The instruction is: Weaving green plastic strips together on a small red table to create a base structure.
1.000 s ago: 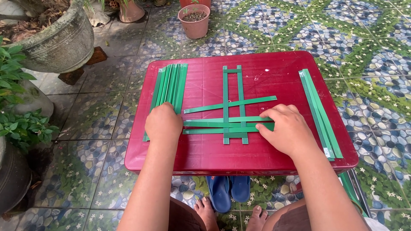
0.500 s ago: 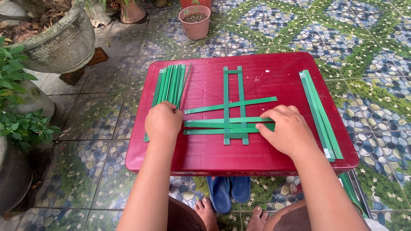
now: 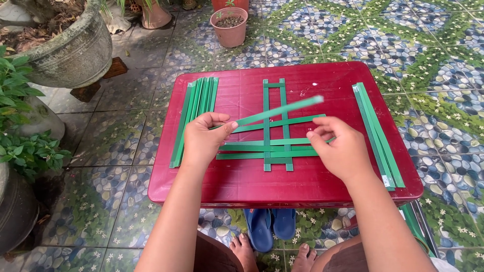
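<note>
Left hand [image 3: 201, 141] fingers pinch a motion-blurred green strip [image 3: 282, 110]; right hand [image 3: 340, 148] fingers loosely curled, empty.

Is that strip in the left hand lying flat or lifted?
Lifted: the left hand pinches one end, and the strip slants blurred above the weave.

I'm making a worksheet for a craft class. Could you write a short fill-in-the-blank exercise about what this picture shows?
1. The left hand lifts one green strip by its ____ end.
2. The woven strips lie on a low ____ table.
3. The thicker bundle of spare strips lies at the table's ____ side.
4. The right hand holds ____.

Missing words: left; red; left; nothing
</note>
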